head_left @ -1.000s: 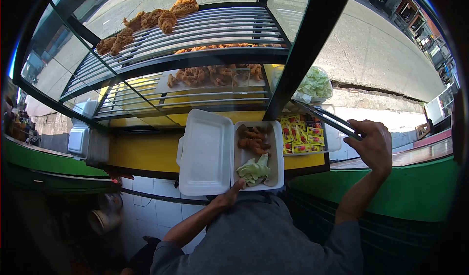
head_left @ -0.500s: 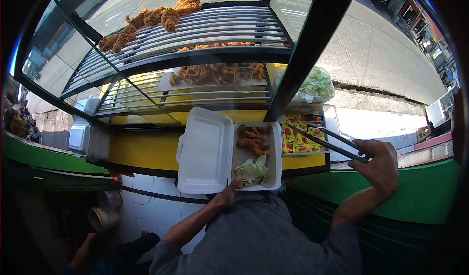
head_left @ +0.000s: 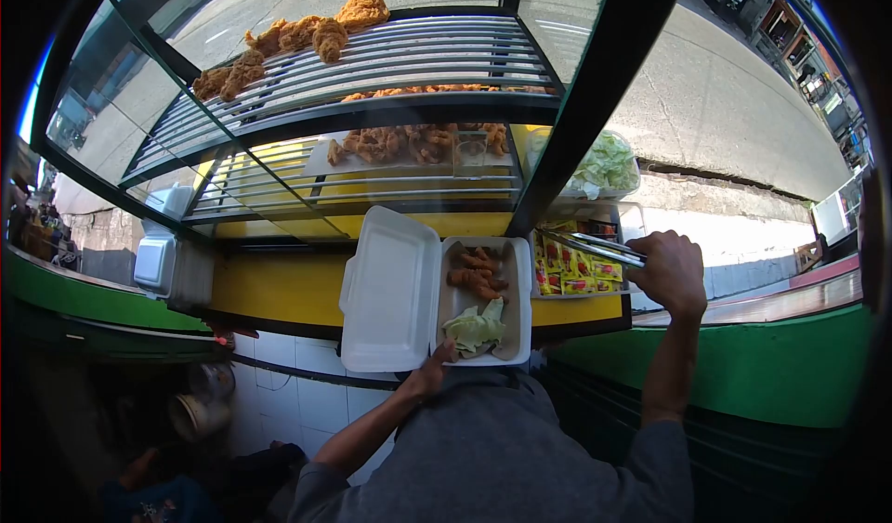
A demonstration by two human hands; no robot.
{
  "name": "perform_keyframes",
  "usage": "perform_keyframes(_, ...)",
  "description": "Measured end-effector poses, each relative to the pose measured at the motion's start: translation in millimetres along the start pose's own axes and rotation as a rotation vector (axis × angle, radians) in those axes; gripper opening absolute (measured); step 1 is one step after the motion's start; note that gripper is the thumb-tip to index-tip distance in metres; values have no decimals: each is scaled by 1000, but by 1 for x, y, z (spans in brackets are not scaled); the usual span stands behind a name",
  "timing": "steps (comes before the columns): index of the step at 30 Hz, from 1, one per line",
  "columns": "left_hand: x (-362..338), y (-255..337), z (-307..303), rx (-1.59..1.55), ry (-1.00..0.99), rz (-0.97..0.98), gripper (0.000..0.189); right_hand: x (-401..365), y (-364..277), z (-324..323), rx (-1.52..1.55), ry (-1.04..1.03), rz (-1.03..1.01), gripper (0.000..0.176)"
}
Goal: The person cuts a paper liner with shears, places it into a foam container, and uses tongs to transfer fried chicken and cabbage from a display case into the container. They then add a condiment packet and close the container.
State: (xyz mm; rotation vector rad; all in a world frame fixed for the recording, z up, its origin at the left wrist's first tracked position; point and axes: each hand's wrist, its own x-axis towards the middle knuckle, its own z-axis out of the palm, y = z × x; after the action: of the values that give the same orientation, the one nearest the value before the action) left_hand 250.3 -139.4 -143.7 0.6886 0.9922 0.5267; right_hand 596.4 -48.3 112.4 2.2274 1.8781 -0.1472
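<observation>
- Metal tongs [head_left: 595, 247] are gripped in the right hand [head_left: 671, 270], with the fingers curled shut round the handles.
- Their tips are held over sauce packets [head_left: 571, 270], left of those fingers.
- The near rim of the open foam box [head_left: 390, 291] is touched by the left hand [head_left: 429, 374]; how far its fingers are closed cannot be told.
- Fried pieces [head_left: 476, 277] and lettuce [head_left: 474, 328] are seen just beyond them, in the box on the yellow bench [head_left: 279, 291].
</observation>
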Motion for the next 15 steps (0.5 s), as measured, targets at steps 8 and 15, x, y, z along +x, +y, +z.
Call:
perform_keyframes(8,12,-11,9,-24,4,122,74,-75,25,-45,413,-20,-183,44)
perform_keyframes(15,2,13,18,-217,-135,105,68,-76,24,-44,401,51,-268,50)
